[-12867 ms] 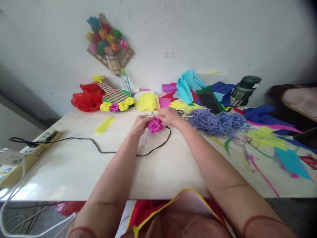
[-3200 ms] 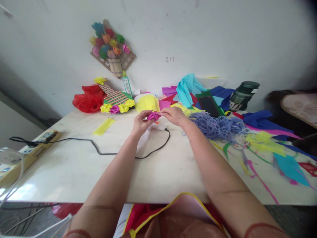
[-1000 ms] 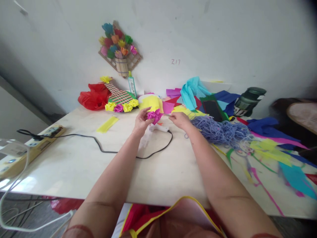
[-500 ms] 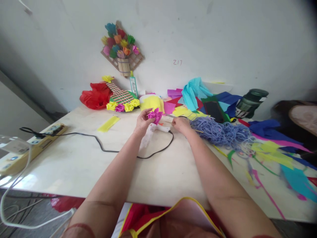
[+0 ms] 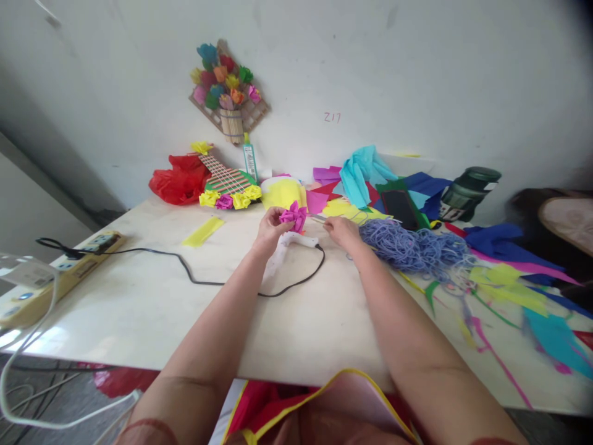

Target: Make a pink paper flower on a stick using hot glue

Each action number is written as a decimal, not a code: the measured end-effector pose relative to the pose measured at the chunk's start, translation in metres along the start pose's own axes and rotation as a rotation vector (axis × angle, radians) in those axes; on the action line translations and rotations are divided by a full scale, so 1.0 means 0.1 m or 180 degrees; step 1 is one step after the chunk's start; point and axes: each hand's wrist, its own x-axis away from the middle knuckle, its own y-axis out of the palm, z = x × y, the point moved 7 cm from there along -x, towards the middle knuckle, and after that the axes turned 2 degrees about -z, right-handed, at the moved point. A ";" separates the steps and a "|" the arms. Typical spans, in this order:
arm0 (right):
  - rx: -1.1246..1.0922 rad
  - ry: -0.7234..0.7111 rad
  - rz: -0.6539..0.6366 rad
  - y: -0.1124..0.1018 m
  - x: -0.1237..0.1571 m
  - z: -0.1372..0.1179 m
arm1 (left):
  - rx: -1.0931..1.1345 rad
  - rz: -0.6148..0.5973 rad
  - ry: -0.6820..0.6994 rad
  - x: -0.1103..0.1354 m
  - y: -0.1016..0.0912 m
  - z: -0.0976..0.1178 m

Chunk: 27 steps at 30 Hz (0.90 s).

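My left hand is closed on a magenta paper flower and holds it just above the table. My right hand is closed a little to the right of the flower, pinching something thin that I cannot make out. A white glue gun lies on the table below the flower, with its black cord running left. A heap of lilac string lies right beside my right hand.
A power strip sits at the table's left edge. Along the wall lie a red bag, a stick frame with paper flowers, a glue tube, coloured paper sheets, a phone and a dark green jar. Paper scraps cover the right.
My left hand has raised and turned the magenta flower slightly. My right hand drew away from the flower to the right and down near the string heap, then lifted a little.
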 end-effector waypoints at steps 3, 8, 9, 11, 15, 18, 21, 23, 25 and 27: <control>-0.0253 0.0072 0.0347 -0.11 -0.01 0.03 | 0.0040 -0.0019 0.0010 0.01 0.02 0.01; -0.1007 -0.0170 0.0676 -0.25 -0.06 -0.03 | 0.0042 -0.0070 -0.0023 0.01 0.04 0.01; -0.1178 -0.0254 0.0726 -0.29 -0.07 -0.06 | 0.0031 -0.0094 -0.0025 0.01 0.05 0.01; -0.1510 -0.0409 0.0805 -0.36 -0.06 -0.13 | -0.0017 -0.0147 -0.0010 0.02 0.07 0.02; -0.2296 -0.0705 0.0783 -0.49 0.01 -0.25 | -0.0187 -0.0258 0.0092 0.03 0.13 0.06; -0.2691 -0.0854 0.0672 -0.53 0.05 -0.32 | -0.0333 -0.0345 0.0153 0.05 0.17 0.10; -0.2936 -0.0987 0.0550 -0.52 0.06 -0.36 | -0.0391 -0.0420 0.0199 0.07 0.21 0.13; -0.2985 -0.1044 0.0520 -0.50 0.05 -0.38 | -0.0391 -0.0459 0.0202 0.08 0.24 0.12; -0.2929 -0.1060 0.0518 -0.48 0.03 -0.39 | -0.0401 -0.0503 0.0193 0.08 0.26 0.11; -0.2841 -0.1034 0.0537 -0.48 0.02 -0.39 | -0.0432 -0.0564 0.0189 0.08 0.28 0.10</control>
